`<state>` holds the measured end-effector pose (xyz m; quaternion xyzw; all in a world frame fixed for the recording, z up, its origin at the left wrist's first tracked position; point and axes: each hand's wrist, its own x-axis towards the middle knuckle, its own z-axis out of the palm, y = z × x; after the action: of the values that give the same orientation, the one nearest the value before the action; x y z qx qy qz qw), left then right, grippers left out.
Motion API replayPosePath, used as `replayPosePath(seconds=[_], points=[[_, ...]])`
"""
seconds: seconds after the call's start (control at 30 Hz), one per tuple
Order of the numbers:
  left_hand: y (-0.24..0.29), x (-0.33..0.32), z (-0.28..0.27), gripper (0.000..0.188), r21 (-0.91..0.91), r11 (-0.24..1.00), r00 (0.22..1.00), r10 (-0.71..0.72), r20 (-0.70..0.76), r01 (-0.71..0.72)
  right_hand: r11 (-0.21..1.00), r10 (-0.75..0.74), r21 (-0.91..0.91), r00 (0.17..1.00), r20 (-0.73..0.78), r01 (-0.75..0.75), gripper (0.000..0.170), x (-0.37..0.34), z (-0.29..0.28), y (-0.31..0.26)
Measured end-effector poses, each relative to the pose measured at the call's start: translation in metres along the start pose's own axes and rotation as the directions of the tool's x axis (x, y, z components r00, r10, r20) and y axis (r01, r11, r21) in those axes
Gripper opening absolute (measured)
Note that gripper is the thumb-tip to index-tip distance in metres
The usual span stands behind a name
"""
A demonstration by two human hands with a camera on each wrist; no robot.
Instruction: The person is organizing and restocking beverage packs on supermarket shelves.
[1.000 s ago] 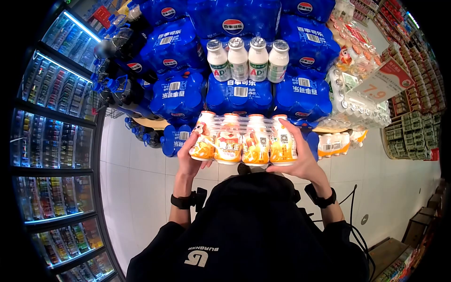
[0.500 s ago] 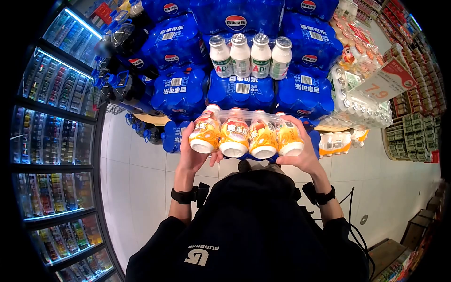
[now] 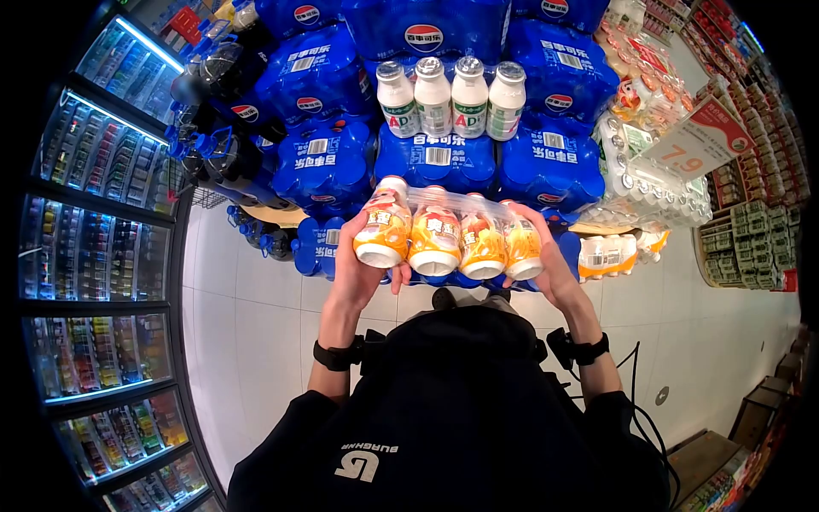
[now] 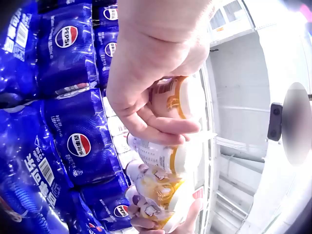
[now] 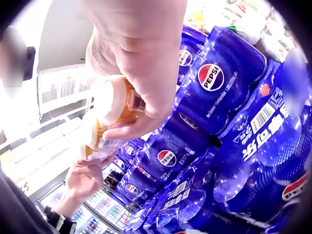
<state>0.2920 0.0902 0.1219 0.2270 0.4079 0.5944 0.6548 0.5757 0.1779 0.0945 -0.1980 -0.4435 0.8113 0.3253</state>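
A shrink-wrapped pack of orange-and-white drink bottles (image 3: 433, 232) is held between both hands in front of the stacked Pepsi packs. My left hand (image 3: 357, 263) grips its left end, and my right hand (image 3: 553, 260) grips the right end. The bottles lean with their white bases toward the head camera. In the left wrist view, fingers (image 4: 146, 119) curl round the end bottle. The right wrist view shows the thumb and fingers (image 5: 129, 129) wrapped round the opposite end. Just beyond, a pack of white AD milk bottles (image 3: 452, 101) stands on a blue Pepsi pack (image 3: 437, 164).
Blue Pepsi packs (image 3: 320, 162) rise in tiers ahead, with large dark cola bottles (image 3: 226, 154) at their left. On the right are wrapped can packs (image 3: 653, 183) and a 7.9 price sign (image 3: 695, 145). Glass-door coolers (image 3: 98, 256) line the left side. Pale floor tiles (image 3: 247, 341) surround the display.
The orange bottle pack has tilted, its white bases swinging into view, and risen slightly toward the display. Both hands have moved with it and keep their hold. The white milk bottles stay put.
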Motion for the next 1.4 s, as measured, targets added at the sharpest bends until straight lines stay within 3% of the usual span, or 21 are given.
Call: replayPosePath(seconds=[0.17,0.23,0.3,0.37,0.43,0.5,0.53,0.6,0.7,0.77,0.87,0.97,1.03,1.1,1.17,1.23,1.27,1.33,1.37,1.4], points=[[-0.004,-0.006,0.004,0.073,0.258,0.955,0.982,0.107,0.155,-0.145,0.992,0.111,0.075,0.974,-0.199,-0.098,0.059,0.006,0.01,0.013],[-0.002,-0.012,0.022,0.068,0.197,0.952,0.959,0.192,0.206,-0.233,0.989,0.148,0.045,0.964,-0.223,-0.141,0.057,0.012,0.001,0.031],[0.003,-0.016,0.028,0.08,0.255,0.941,0.95,0.15,0.274,-0.222,0.969,0.176,0.208,0.962,-0.208,-0.133,0.054,0.017,0.001,0.041],[0.005,-0.017,0.042,0.094,0.406,0.841,0.919,0.243,0.31,-0.359,0.928,0.215,0.347,0.954,-0.208,-0.134,0.055,0.02,-0.001,0.052],[0.005,-0.016,0.054,0.104,0.577,0.649,0.866,0.323,0.382,-0.496,0.878,0.253,0.452,0.955,-0.157,-0.158,0.056,0.021,-0.009,0.069],[0.01,-0.02,0.066,0.106,0.721,0.528,0.893,0.244,0.377,-0.449,0.816,0.269,0.549,0.96,-0.082,-0.182,0.057,0.021,-0.015,0.083],[0.013,-0.023,0.078,0.107,0.686,0.572,0.893,0.259,0.368,-0.449,0.758,0.309,0.614,0.95,-0.04,-0.22,0.058,0.027,-0.017,0.092],[0.013,-0.025,0.087,0.108,0.77,0.486,0.91,0.229,0.345,-0.414,0.672,0.22,0.71,0.972,0.079,-0.21,0.058,0.025,-0.013,0.102],[0.003,-0.025,0.098,0.11,0.83,0.377,0.905,0.272,0.326,-0.412,0.41,0.07,0.889,0.979,0.191,-0.202,0.056,0.019,0.006,0.099],[-0.005,-0.022,0.099,0.111,0.836,0.315,0.878,0.327,0.349,-0.45,0.43,-0.043,0.87,0.956,0.289,-0.243,0.054,0.021,0.012,0.092],[-0.011,-0.02,0.098,0.111,0.842,0.257,0.854,0.365,0.37,-0.475,0.512,0.169,0.846,0.983,0.069,-0.147,0.053,0.017,0.013,0.087],[-0.009,-0.02,0.097,0.111,0.849,0.24,0.855,0.362,0.371,-0.47,0.522,0.082,0.843,0.991,0.103,-0.131,0.052,0.018,0.013,0.089],[-0.008,-0.02,0.098,0.11,0.845,0.233,0.846,0.375,0.379,-0.482,0.593,0.08,0.796,0.993,0.088,-0.118,0.052,0.02,0.015,0.088],[-0.013,-0.015,0.095,0.111,0.813,0.206,0.794,0.439,0.42,-0.544,0.601,0.052,0.79,0.992,0.117,-0.125,0.052,0.02,0.015,0.088],[-0.011,-0.016,0.095,0.109,0.822,0.228,0.816,0.416,0.403,-0.522,0.547,-0.005,0.823,0.982,0.189,-0.155,0.053,0.021,0.011,0.091],[-0.001,-0.024,0.097,0.104,0.866,0.292,0.899,0.298,0.322,-0.407,0.56,0.026,0.811,0.982,0.185,-0.167,0.054,0.023,0.001,0.096],[0.0,-0.024,0.094,0.099,0.852,0.309,0.891,0.313,0.329,-0.423,0.566,0.041,0.806,0.983,0.182,-0.173,0.055,0.024,-0.008,0.102],[0.002,-0.024,0.087,0.089,0.821,0.344,0.875,0.34,0.345,-0.457,0.7,0.14,0.702,0.989,0.045,-0.131,0.055,0.023,-0.011,0.094],[0.001,-0.023,0.082,0.083,0.801,0.389,0.873,0.372,0.316,-0.456,0.812,0.205,0.573,0.973,-0.101,-0.111,0.054,0.018,-0.012,0.088],[-0.003,-0.022,0.077,0.077,0.778,0.433,0.871,0.4,0.287,-0.455,0.86,0.174,0.506,0.97,-0.171,-0.065,0.054,0.018,-0.013,0.087]])
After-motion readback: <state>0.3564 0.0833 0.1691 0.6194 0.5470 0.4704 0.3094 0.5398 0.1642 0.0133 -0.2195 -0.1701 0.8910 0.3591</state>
